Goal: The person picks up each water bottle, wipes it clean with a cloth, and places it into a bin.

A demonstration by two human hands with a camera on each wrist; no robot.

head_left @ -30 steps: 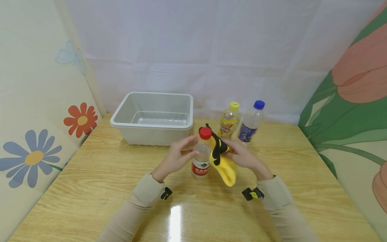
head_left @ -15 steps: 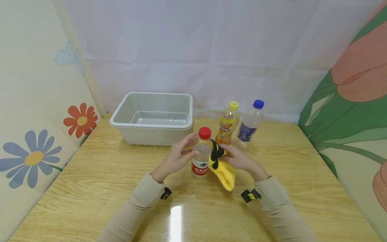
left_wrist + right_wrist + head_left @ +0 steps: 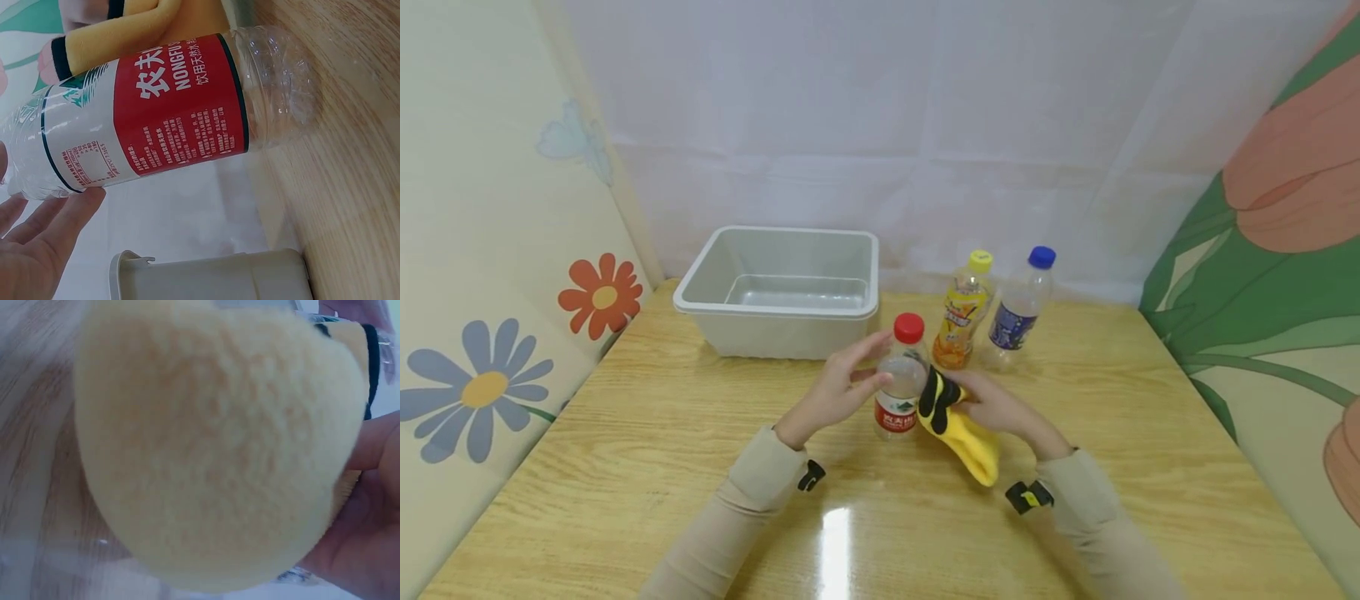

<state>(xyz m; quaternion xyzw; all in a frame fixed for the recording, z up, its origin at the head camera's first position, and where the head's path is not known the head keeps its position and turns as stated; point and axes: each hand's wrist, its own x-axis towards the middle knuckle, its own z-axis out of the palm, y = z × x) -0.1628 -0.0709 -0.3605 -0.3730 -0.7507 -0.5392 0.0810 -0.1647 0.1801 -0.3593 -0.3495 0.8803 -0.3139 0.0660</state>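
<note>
A clear plastic bottle (image 3: 897,412) with a red cap and a red-and-white label stands upright on the table. My left hand (image 3: 842,383) holds its upper part from the left, thumb on the near side; in the left wrist view, fingers of the left hand (image 3: 50,244) touch the bottle (image 3: 181,106) by the label's upper end. On the bottle's right side, my right hand (image 3: 1000,404) grips a folded yellow cloth (image 3: 962,437) with black edging against it. Most of the right wrist view is filled by the blurred cloth (image 3: 212,444), which hides part of the right hand (image 3: 375,519).
Behind the right hand stand a bottle with a yellow cap (image 3: 962,312) and a clear one with a blue cap (image 3: 1015,321). A light grey plastic bin (image 3: 782,333) sits at the back left of the wooden table (image 3: 655,467). A white backdrop (image 3: 880,125) closes off the rear.
The cloth and my right hand have moved down along the bottle's side, and the cloth's loose end has swung lower and to the right. My left hand and the bottle stay nearly still.
</note>
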